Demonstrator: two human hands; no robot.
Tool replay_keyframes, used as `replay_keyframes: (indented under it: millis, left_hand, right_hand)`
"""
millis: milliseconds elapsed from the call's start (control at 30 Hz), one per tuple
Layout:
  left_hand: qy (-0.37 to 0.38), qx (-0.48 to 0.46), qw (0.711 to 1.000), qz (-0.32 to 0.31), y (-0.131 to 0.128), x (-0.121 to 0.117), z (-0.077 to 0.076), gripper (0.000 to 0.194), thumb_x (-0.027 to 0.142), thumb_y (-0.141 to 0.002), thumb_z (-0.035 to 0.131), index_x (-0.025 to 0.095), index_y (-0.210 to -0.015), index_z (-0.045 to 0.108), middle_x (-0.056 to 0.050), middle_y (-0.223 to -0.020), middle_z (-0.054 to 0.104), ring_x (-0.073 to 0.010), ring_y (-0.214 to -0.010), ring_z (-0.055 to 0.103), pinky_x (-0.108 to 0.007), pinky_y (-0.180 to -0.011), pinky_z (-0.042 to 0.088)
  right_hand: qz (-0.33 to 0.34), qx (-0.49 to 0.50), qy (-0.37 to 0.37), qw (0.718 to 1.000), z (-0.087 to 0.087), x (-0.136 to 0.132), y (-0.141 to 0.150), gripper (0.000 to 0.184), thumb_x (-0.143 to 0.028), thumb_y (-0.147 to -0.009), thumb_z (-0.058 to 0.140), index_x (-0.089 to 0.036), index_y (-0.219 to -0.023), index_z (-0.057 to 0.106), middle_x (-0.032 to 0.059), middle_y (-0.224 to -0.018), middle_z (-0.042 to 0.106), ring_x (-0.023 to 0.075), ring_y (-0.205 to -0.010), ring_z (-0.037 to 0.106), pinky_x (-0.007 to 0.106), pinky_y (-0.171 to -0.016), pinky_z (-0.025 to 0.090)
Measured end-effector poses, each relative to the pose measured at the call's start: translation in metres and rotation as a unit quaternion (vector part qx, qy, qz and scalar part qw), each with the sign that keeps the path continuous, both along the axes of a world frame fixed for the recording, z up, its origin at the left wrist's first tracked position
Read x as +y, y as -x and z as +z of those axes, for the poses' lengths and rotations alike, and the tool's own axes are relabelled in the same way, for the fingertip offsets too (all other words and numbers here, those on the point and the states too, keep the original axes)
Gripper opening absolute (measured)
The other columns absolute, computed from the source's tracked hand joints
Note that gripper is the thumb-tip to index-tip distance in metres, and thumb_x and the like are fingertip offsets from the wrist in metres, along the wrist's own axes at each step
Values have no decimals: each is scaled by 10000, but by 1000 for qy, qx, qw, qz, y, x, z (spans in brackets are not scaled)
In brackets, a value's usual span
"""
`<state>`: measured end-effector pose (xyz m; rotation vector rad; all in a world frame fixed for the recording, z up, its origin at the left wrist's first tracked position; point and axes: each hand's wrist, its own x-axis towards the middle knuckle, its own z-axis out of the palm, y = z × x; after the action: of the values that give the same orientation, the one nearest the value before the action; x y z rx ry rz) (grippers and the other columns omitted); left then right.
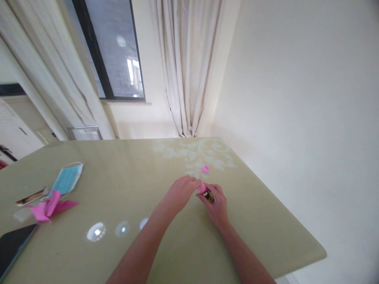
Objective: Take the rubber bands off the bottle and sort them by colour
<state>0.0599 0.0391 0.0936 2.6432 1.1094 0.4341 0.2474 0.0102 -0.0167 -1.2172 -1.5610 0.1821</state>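
Grip of the right hand (218,203) is closed around a small bottle (209,196), its thumb on one side and its fingers curled round the other. The bottle, dark with a yellowish part, is tilted, and its pink upper part (202,188) points toward the far edge of the bench (266,232). Beside that pink part is the left hand (183,190), palm down, with its fingertips at or just next to it; whether they pinch it cannot be told. Both hands are over the right half of the bench, inward from the right edge. Beyond them, toward the far right corner, lies a small pink piece (205,169), near a pale leaf pattern (204,152). Toward the left edge lie a blue face mask (67,179), a pink folded figure (49,207) at its lower end, and a narrow picture card (31,197) beside them. A dark phone (14,246) lies nearer the near left corner, partly out of view.
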Motion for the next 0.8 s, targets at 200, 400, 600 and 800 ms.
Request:
replay_keyframes:
  millis: [200,400,600,800]
  left_hand:
    - [43,-34,998,-10,-2,-2,-5,224,106,-960,486,210,-971,684,-73,-1087,666,-209,-1031,622,-333,-988,473]
    - [71,-56,996,-18,2,-4,-6,266,112,-967,455,221,-998,696,-59,-1123,652,-196,-1030,595,-319,-973,471]
    - [10,0,1000,2,3,0,-1,267,94,-958,489,238,-1013,707,-58,-1040,693,-209,-1014,630,-325,-958,476]
    - [-27,32,999,30,-2,0,0,180,154,-1001,517,220,-989,684,-60,-960,718,-216,-930,665,-306,-842,500]
  right_hand:
    - [0,0,0,1000,-1,0,0,374,-417,-877,789,-241,-1205,750,98,-1055,700,256,-985,665,385,-875,576]
    - [14,13,21,1000,-2,0,0,376,-417,-874,795,-242,-1204,751,99,-1071,697,257,-998,665,379,-890,568]
    - [30,10,17,999,-1,-1,1,375,-400,-886,783,-266,-1234,745,92,-1069,696,256,-1003,659,386,-887,564]
    - [39,4,5,999,-1,-2,2,380,-373,-870,804,-273,-1233,753,93,-1059,700,259,-999,650,391,-884,563]
